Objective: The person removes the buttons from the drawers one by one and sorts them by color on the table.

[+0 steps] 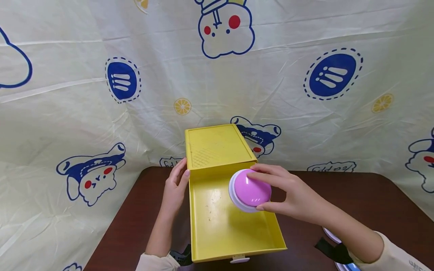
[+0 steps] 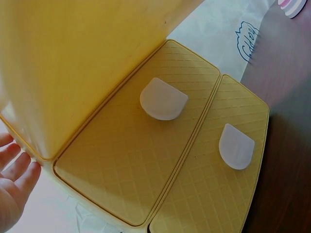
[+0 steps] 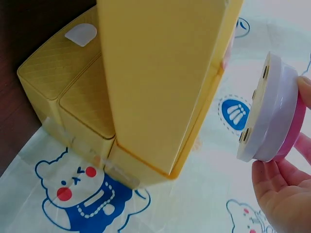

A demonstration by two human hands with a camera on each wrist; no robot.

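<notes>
A pink dome push button with a white round base is pinched between the thumb and fingers of my right hand, above the pulled-out drawer. In the right wrist view the base of the push button shows side-on. The drawer belongs to a yellow drawer cabinet. My left hand touches the cabinet's left side with fingers extended. Below the pulled-out drawer, two closed drawer fronts with white handles appear in the left wrist view.
The cabinet stands on a dark brown table before a patterned cloth backdrop. Partly behind my right forearm lie round white-rimmed things, one with a blue top. Black wrist straps show at both sleeves.
</notes>
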